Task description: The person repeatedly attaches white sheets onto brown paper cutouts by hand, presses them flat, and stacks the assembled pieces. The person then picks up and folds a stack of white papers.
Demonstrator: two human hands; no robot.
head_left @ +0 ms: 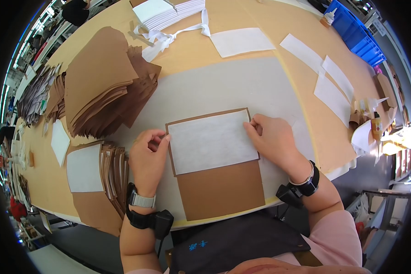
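Note:
A brown, leather-like piece (220, 194) lies flat in front of me. A white rectangular sheet (210, 142) covers its upper part, leaving a narrow brown margin at the top and sides. My left hand (148, 155) is closed at the left edge, thumb and forefinger together against the brown margin. At the upper right corner my right hand (275, 137) has its thumb on the white sheet, the other fingers curled in. Whether either hand lifts an edge, I cannot tell. Both wrists wear black straps with small boxes.
Left of me stand a tall stack of brown pieces (98, 77) and a pile of white-topped brown pieces (84, 166). Farther off lie stacked white sheets (178, 13), a white ribbon (205, 23) and loose white strips (335, 98). A blue crate (358, 36) and glue bottles (376, 127) are at right.

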